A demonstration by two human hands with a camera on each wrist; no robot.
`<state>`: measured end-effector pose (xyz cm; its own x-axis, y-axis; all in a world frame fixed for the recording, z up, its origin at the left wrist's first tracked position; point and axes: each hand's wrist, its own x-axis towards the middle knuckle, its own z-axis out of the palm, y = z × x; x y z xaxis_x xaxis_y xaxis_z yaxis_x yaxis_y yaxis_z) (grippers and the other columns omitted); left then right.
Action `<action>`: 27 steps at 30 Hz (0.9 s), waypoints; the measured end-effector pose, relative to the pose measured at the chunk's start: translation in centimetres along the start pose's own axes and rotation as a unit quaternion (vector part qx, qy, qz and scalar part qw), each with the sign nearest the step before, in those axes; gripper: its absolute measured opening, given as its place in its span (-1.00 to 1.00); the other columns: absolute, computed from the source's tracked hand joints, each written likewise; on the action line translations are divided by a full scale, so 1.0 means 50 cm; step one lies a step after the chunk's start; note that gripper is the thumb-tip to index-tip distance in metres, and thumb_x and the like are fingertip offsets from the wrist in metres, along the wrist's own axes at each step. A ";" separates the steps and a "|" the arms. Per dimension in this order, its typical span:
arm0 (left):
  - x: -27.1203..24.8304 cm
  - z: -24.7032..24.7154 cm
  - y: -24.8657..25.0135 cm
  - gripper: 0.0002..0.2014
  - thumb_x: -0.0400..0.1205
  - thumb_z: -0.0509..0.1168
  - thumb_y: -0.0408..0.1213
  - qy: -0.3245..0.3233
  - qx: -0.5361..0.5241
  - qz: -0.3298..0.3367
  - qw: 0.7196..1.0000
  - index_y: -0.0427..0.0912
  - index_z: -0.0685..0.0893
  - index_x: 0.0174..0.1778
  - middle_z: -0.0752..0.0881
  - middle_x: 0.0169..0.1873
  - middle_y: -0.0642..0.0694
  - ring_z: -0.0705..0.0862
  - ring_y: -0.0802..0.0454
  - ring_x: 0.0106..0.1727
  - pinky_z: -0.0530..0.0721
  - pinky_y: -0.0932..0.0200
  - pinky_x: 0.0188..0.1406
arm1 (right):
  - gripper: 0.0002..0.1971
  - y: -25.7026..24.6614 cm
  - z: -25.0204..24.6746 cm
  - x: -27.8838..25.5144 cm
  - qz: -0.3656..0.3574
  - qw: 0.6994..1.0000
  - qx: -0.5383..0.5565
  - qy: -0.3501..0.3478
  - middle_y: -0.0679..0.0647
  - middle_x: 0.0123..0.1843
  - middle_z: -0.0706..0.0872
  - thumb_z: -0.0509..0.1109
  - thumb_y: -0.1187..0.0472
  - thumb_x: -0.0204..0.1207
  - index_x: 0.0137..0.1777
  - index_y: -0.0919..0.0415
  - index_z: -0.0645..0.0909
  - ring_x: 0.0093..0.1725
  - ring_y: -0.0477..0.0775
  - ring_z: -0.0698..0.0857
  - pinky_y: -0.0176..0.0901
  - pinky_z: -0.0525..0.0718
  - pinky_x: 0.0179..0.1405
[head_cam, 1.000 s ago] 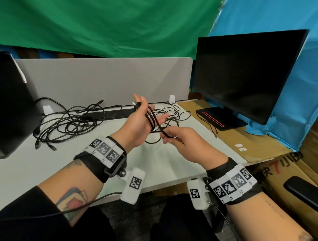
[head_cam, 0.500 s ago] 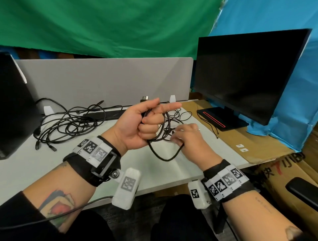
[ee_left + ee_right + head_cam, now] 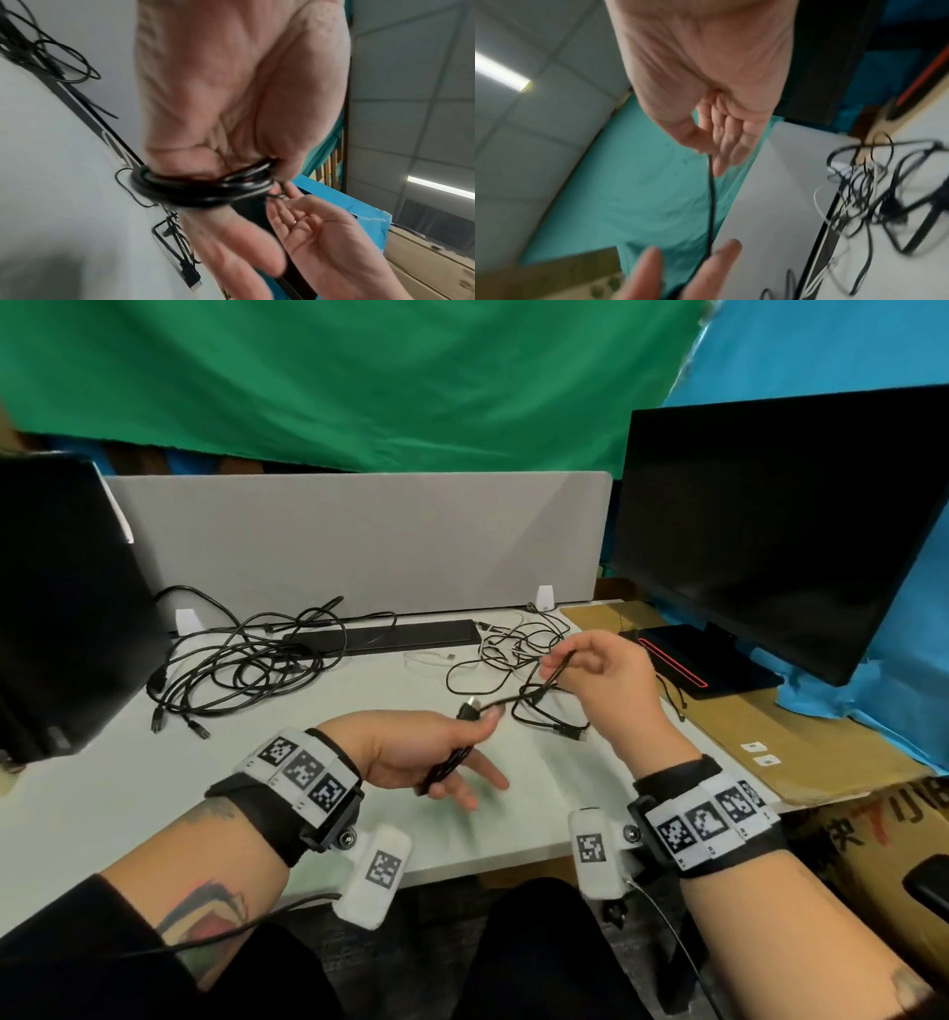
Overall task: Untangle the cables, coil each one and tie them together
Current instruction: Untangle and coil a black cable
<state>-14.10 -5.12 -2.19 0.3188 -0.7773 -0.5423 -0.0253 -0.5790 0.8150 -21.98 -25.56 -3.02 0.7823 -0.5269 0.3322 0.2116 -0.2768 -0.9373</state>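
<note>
My left hand (image 3: 462,747) lies palm up low over the desk with a black cable coil (image 3: 447,765) wound round it. Its thumb pins the coil near a plug (image 3: 468,711), while the fingers stay straight. The left wrist view shows the coil (image 3: 205,186) ringing the base of the fingers. A free strand (image 3: 518,698) runs from the coil up to my right hand (image 3: 557,667), which pinches it between thumb and fingertips, higher and to the right. In the right wrist view the strand (image 3: 710,192) hangs straight down from that pinch.
A big tangle of black cables (image 3: 241,670) lies at the back left, and a smaller tangle with a white cable (image 3: 513,649) sits behind my right hand. A black strip (image 3: 390,636) lies along the grey divider (image 3: 359,541). A monitor (image 3: 770,531) stands at the right and a black screen (image 3: 61,608) at the left.
My left hand has dropped from a raised fist to a low, palm-up pose with the coil round it. My right hand has moved up and right, drawing the free strand out.
</note>
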 end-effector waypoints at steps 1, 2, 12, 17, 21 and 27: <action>0.000 -0.001 -0.005 -0.16 0.57 0.00 0.43 0.028 -0.040 0.012 0.999 -0.13 0.42 0.60 0.80 0.14 -0.18 0.69 0.09 -0.33 0.59 0.37 -0.45 | -0.82 -0.012 0.002 -0.001 -0.006 0.998 0.068 -0.002 0.16 -0.12 0.87 0.38 0.57 0.50 -0.01 0.35 0.71 -0.02 0.09 0.86 -0.11 0.79 0.08; 0.001 -0.001 -0.009 -0.19 0.63 -0.03 0.39 0.050 -0.093 0.031 0.994 -0.12 0.33 0.66 0.75 0.19 -0.15 0.81 0.06 -0.23 0.69 0.35 -0.33 | -0.81 -0.026 0.006 -0.003 -0.006 0.991 0.133 -0.009 0.22 -0.07 0.87 0.33 0.58 0.51 0.02 0.40 0.69 0.04 0.20 0.85 0.00 0.79 0.13; 0.017 -0.047 0.013 -0.34 0.77 -0.09 0.24 0.202 -0.529 0.296 0.769 -0.24 0.33 0.56 0.39 0.59 -0.32 0.87 -0.19 -0.10 0.84 0.02 -0.21 | -0.85 -0.072 0.105 -0.069 0.013 0.929 0.278 -0.245 0.26 -0.06 0.75 0.31 0.23 0.64 0.02 0.31 0.66 0.13 0.23 0.72 0.03 0.74 0.04; -0.026 -0.096 0.009 -0.40 0.82 0.03 0.11 0.213 -0.673 0.326 0.629 -0.30 0.23 0.59 0.58 0.43 -0.37 0.83 -0.15 -0.14 0.75 0.09 -0.04 | -0.83 -0.048 0.152 -0.087 0.084 0.873 0.369 -0.308 0.24 0.11 0.78 0.27 0.25 0.67 0.11 0.28 0.66 0.32 0.11 0.71 0.06 0.71 0.31; -0.048 -0.089 0.003 -0.57 0.83 0.01 -0.01 0.117 -0.727 0.352 0.578 -0.35 0.52 0.22 0.64 -0.28 -0.18 0.43 0.12 -0.62 0.39 0.33 -0.62 | -0.81 -0.036 0.164 -0.082 0.173 0.804 0.480 -0.306 0.22 0.09 0.82 0.30 0.20 0.63 0.08 0.25 0.71 0.26 0.15 0.77 0.04 0.75 0.26; -0.082 -0.065 0.015 -0.59 0.75 0.02 -0.07 -0.082 -0.651 0.381 0.651 -0.25 0.57 -0.27 0.26 -0.55 0.02 0.07 0.14 -0.70 -0.04 0.30 -0.69 | -0.81 -0.019 0.175 -0.078 0.355 0.781 0.491 -0.150 0.21 -0.23 0.81 0.32 0.28 0.67 -0.07 0.43 0.62 -0.25 0.09 0.87 -0.15 0.84 -0.33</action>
<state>-12.33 -1.55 1.30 0.5761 -0.7941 0.1936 0.7416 0.6075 0.2847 -20.11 -16.21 -4.36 0.9778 -0.0145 -0.2092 -0.1057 0.8275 -0.5514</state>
